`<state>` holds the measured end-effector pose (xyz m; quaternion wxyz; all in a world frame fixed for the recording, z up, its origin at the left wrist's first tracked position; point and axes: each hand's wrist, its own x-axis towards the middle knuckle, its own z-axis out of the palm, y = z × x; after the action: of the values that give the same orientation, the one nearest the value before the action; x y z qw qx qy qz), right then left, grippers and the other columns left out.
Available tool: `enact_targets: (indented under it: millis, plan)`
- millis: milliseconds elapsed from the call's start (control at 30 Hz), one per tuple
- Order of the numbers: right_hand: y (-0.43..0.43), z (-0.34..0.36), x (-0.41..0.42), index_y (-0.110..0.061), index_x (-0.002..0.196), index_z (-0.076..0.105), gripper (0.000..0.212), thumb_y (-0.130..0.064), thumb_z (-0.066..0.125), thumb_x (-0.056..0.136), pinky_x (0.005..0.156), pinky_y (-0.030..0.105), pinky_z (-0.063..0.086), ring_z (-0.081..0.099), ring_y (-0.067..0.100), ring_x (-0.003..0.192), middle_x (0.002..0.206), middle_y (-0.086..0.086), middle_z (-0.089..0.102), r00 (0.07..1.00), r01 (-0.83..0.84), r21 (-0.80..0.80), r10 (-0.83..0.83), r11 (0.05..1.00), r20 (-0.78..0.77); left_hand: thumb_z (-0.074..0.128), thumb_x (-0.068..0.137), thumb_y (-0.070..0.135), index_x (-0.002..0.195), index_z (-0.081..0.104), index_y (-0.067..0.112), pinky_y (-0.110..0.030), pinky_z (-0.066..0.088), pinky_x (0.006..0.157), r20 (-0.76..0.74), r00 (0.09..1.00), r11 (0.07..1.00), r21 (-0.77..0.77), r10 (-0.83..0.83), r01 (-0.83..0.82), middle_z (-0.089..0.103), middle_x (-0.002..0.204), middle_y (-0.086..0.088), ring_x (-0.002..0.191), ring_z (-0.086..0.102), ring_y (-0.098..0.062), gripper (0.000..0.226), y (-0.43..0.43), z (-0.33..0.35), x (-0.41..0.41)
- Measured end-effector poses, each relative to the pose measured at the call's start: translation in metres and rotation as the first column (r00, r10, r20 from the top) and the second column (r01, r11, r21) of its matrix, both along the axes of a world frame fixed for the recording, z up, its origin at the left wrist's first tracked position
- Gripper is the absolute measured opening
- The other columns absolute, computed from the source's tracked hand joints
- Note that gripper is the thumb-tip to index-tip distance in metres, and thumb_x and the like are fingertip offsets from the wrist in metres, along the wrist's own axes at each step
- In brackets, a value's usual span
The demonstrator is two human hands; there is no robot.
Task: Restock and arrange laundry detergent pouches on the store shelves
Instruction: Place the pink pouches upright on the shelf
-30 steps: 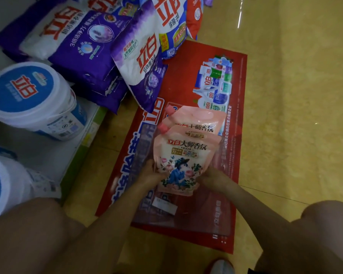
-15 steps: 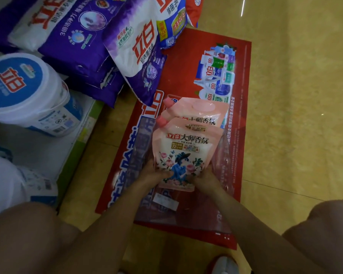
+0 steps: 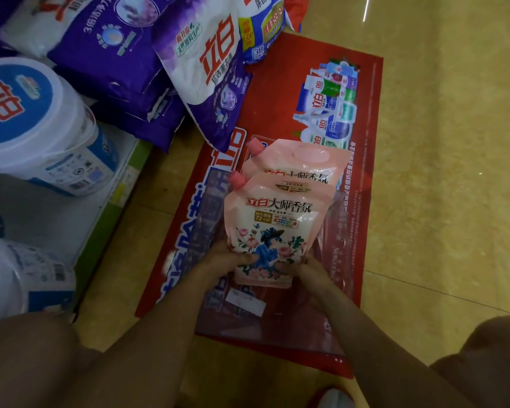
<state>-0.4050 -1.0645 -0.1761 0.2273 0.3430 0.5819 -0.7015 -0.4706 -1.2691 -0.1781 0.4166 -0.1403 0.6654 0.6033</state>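
Both hands are still on the same pouch as a second ago. The left hand (image 3: 224, 262) grips the bottom left corner of the front pouch (image 3: 273, 228) with its thumb across the flower print, and the right hand (image 3: 312, 272) holds the bottom right corner, tucked in closer than it was a second back. The pouch itself has barely shifted. It lies face up on the red floor mat (image 3: 362, 219), overlapping a second pink pouch (image 3: 301, 163) just behind it, both pink caps pointing up-left.

Under the pair lies a crumpled clear plastic wrap (image 3: 334, 228) bearing a white label (image 3: 246, 301); whether the pouches sit inside it or just on top, I cannot tell. On the low shelf (image 3: 71, 219) to the left stands a white tub (image 3: 33, 125) with its blue lid on, and another white tub (image 3: 9, 278) stands nearer, cut off by the frame.

Purple powder bags (image 3: 112, 54) are piled at the top left. One leaning bag (image 3: 209, 72) drops its lower corner over the mat's edge, close to the rear pouch's cap. So it's tight on the left, with the shelf's green edge running beside the mat. To the right, the yellow floor (image 3: 454, 172) stretches wide beyond the mat's border. The person's knees frame the bottom corners, and a shoe tip (image 3: 336, 400) shows by the mat's near edge.
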Motion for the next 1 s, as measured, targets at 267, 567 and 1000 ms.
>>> enact_targets:
  millis: [267, 567, 1000]
  plan:
    - [0.004, -0.002, 0.005, -0.008, 0.11, 0.072, 0.036, -0.01, 0.084, 0.076, 0.077, 0.033, 0.06, 0.074, 0.024, 0.096, 0.106, 0.007, 0.077, 0.988, -0.152, 0.086, 0.149, 0.985, 0.042, 0.081, 0.086, 0.024, 0.125, 0.063, 0.021, -0.021, 0.055, 0.067, 0.027, 1.0, 0.995, -0.1, 0.009, -0.006, 0.07, 0.12, 0.0, 0.097, 0.066, -0.01, 0.043, -0.006, 0.003, 0.014]
    - [0.002, 0.004, 0.001, -0.01, 0.109, 0.074, 0.059, -0.031, 0.094, 0.058, 0.09, 0.051, 0.058, 0.074, 0.028, 0.095, 0.101, 0.007, 0.078, 0.982, -0.174, 0.064, 0.168, 0.983, 0.089, 0.098, 0.057, 0.041, 0.121, 0.07, 0.021, -0.053, 0.054, 0.101, 0.183, 0.98, 0.996, 0.04, 0.074, -0.083, 0.076, 0.115, -0.007, 0.11, 0.072, -0.029, 0.073, -0.008, 0.008, 0.018]
    - [-0.009, 0.087, 0.023, -0.009, 0.116, 0.071, 0.052, -0.02, 0.089, 0.069, 0.097, 0.059, 0.053, 0.072, 0.035, 0.102, 0.11, 0.014, 0.075, 0.987, -0.091, -0.128, 0.107, 0.988, 0.122, 0.086, 0.067, 0.036, 0.125, 0.068, 0.02, -0.049, 0.057, 0.098, 0.186, 0.961, 0.971, 0.08, 0.207, -0.224, 0.076, 0.115, -0.004, 0.11, 0.072, -0.024, 0.063, 0.003, 0.09, 0.046]
